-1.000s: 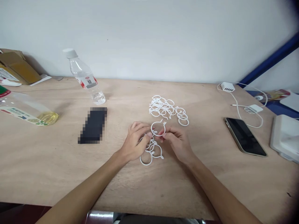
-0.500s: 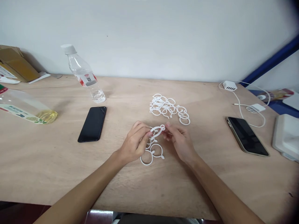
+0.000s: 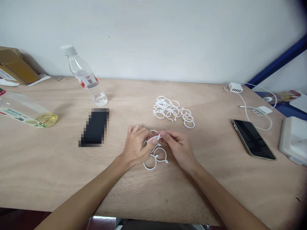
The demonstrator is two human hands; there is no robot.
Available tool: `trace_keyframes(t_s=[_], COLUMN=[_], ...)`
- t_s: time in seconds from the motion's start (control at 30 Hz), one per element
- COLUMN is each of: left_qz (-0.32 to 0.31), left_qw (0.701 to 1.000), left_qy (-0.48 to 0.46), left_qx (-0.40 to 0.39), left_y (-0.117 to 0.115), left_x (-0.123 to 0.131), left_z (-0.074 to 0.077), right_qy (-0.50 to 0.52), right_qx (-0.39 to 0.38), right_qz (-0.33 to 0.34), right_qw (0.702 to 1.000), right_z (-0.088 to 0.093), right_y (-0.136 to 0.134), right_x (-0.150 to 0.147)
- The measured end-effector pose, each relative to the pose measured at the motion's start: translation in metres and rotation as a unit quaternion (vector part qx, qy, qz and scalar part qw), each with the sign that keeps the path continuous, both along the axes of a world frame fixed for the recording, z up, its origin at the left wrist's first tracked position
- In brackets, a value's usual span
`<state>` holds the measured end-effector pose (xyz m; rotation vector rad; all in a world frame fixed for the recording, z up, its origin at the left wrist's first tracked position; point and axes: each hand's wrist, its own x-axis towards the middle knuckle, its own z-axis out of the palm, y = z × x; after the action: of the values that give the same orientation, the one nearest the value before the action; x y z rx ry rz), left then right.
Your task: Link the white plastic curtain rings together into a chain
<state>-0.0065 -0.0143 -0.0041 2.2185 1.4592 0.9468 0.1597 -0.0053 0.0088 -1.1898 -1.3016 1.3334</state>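
Note:
My left hand (image 3: 137, 146) and my right hand (image 3: 177, 148) meet over the middle of the wooden table (image 3: 153, 191). Both pinch one white plastic ring (image 3: 154, 138) between thumb and fingers, held low and nearly flat. Just under the hands lies a small chain of linked white rings (image 3: 155, 158). A loose pile of white rings (image 3: 172, 111) rests farther back, a little to the right of the hands.
A black phone (image 3: 94, 126) lies left of my hands, a second phone (image 3: 253, 138) at the right. A water bottle (image 3: 83, 76) stands at the back left, an oil bottle (image 3: 26, 111) lies on its side. White chargers with cable (image 3: 247, 102) sit back right.
The ring was held up open between both hands; it has since been tilted flat and lowered onto the linked chain, with my right hand closing in on my left.

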Motion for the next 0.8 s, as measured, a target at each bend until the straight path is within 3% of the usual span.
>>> trace_keyframes(t_s=[0.33,0.8], left_qz=[-0.033,-0.086], left_qw=[0.998,0.993], left_qy=[-0.041,-0.075], left_qx=[-0.042,-0.042], left_y=[0.004,0.007], left_x=[0.001,-0.001], left_z=[-0.002,-0.006], right_qy=[0.062,0.09], right_qx=[-0.074,-0.067], right_qz=[0.032,0.014], right_qw=[0.995,0.994], right_z=[0.0,-0.01], right_y=[-0.001,-0.003], right_x=[-0.001,-0.005])
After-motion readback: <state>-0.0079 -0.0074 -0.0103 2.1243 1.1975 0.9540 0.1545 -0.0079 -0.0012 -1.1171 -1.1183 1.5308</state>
